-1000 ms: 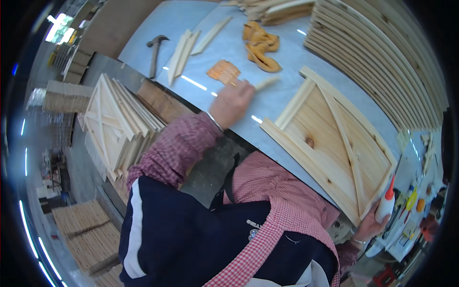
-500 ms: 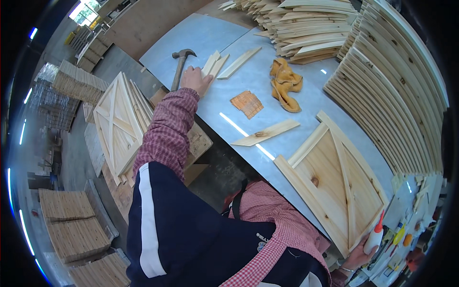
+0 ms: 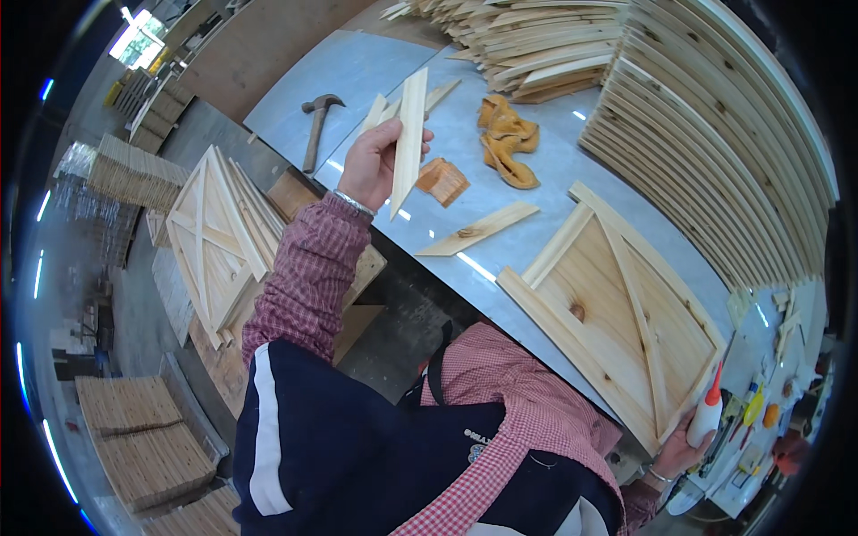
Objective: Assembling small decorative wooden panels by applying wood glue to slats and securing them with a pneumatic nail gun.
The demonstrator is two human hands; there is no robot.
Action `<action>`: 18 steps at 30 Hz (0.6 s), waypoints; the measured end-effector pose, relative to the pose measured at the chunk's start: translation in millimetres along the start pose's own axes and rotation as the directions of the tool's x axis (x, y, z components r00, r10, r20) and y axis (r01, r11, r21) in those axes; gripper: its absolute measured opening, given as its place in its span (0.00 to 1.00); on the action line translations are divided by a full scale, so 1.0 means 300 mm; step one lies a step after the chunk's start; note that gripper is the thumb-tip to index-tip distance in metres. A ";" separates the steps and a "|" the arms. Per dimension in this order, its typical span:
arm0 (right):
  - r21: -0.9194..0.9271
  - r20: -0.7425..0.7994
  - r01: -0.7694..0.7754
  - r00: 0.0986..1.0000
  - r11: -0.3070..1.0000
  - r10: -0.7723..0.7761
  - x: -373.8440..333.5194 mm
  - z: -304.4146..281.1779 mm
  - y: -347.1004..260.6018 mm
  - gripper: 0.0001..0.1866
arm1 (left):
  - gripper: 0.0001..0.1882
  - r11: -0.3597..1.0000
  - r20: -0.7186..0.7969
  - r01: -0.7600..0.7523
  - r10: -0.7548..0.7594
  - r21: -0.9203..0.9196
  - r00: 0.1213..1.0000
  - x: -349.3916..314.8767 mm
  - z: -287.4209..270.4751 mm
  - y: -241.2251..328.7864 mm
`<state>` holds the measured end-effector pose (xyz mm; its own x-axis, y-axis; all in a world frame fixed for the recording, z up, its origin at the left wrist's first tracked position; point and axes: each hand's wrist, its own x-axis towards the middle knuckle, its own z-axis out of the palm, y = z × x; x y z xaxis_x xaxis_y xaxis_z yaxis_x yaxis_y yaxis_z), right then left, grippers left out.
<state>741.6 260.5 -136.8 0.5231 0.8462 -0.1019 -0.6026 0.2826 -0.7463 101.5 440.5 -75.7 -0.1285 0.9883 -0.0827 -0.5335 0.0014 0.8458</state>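
Note:
My left hand [image 3: 366, 168] is closed round a pale wooden strip [image 3: 409, 138] with slanted ends, held up above the blue-grey table. Behind it, other short strips [image 3: 438, 93] lie on the table, partly hidden. In my right hand [image 3: 677, 454], at the lower right, is a white squeeze bottle [image 3: 705, 418] with a red nozzle pointing up. That hand is beside the near right corner of a framed wooden panel [image 3: 617, 330] with a diagonal slat. One loose angled strip [image 3: 478, 230] lies to the left of the panel.
A hammer [image 3: 316, 129] lies at the table's left. Yellow-brown gloves [image 3: 509, 143] and a small orange-brown wood piece [image 3: 443, 181] lie mid-table. Stacked boards [image 3: 706, 152] and slats [image 3: 536, 45] line the far and right sides. Finished-looking panels [image 3: 210, 241] lean at left.
My left hand has lifted a wooden strip off the table and drawn it nearer, turned more upright. My right hand still holds the bottle by the panel's corner.

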 end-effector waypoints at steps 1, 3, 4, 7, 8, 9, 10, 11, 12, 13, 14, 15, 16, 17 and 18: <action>0.000 -0.010 0.011 1.000 1.000 -0.011 -0.004 -0.006 -0.006 0.30 | 0.19 1.000 0.022 0.015 -0.015 0.011 1.000 -0.016 0.043 -0.015; 0.044 -0.065 0.038 0.997 0.998 -0.035 -0.014 0.007 -0.013 0.30 | 0.19 0.999 0.061 0.041 -0.042 0.019 0.997 -0.042 0.112 -0.052; 0.064 -0.094 0.054 0.994 0.996 -0.048 -0.012 0.012 -0.022 0.30 | 0.19 0.997 0.066 0.057 -0.060 0.049 0.996 -0.053 0.145 -0.073; -0.098 -0.071 0.167 0.982 0.981 -0.174 0.036 0.019 -0.122 0.31 | 0.19 0.988 0.103 0.115 -0.126 0.106 0.987 -0.058 0.232 -0.169; -0.177 -0.049 0.211 0.974 0.961 -0.223 0.043 0.019 -0.174 0.32 | 0.18 0.979 0.220 0.194 -0.202 0.058 0.954 -0.057 0.236 -0.204; -0.223 0.039 0.321 0.946 0.920 -0.321 0.032 0.048 -0.247 0.33 | 0.18 0.960 0.338 0.279 -0.267 0.014 0.903 -0.050 0.231 -0.233; -0.264 0.131 0.426 0.905 0.865 -0.406 0.020 0.085 -0.329 0.34 | 0.17 0.929 0.452 0.369 -0.320 -0.021 0.833 -0.045 0.241 -0.268; -0.334 0.201 0.474 0.880 0.815 -0.430 0.013 0.129 -0.386 0.33 | 0.17 0.921 0.474 0.390 -0.336 -0.017 0.814 -0.058 0.293 -0.302; -0.395 0.267 0.519 0.854 0.758 -0.446 0.014 0.173 -0.417 0.32 | 0.17 0.902 0.400 0.426 -0.365 -0.073 0.841 -0.083 0.377 -0.335; -0.674 0.300 0.559 0.805 0.484 -0.512 0.007 0.280 -0.386 0.32 | 0.16 0.881 0.324 0.457 -0.400 -0.123 0.857 -0.113 0.472 -0.364; -0.854 0.358 0.501 0.763 0.142 -0.538 0.007 0.368 -0.346 0.32 | 0.16 0.859 0.237 0.478 -0.434 -0.180 0.869 -0.133 0.541 -0.387; -0.864 0.351 0.488 0.758 0.121 -0.550 0.005 0.368 -0.363 0.32 | 0.16 0.848 0.260 0.499 -0.448 -0.181 0.855 -0.139 0.587 -0.411; -0.741 0.348 0.569 0.780 0.357 -0.519 0.000 0.359 -0.382 0.31 | 0.16 0.824 0.284 0.530 -0.470 -0.197 0.836 -0.144 0.629 -0.433; -0.562 0.355 0.598 0.799 0.572 -0.486 -0.003 0.349 -0.392 0.31 | 0.16 0.800 0.305 0.562 -0.492 -0.210 0.815 -0.149 0.665 -0.457; -0.581 0.341 0.596 0.797 0.555 -0.499 0.001 0.344 -0.372 0.31 | 0.16 0.774 0.329 0.594 -0.515 -0.218 0.791 -0.157 0.699 -0.486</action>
<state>746.7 275.7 14.2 0.5123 0.6868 0.5156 0.3276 0.3987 -0.8566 360.8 425.9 -84.7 0.4482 0.8317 -0.3277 -0.6713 0.5553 0.4909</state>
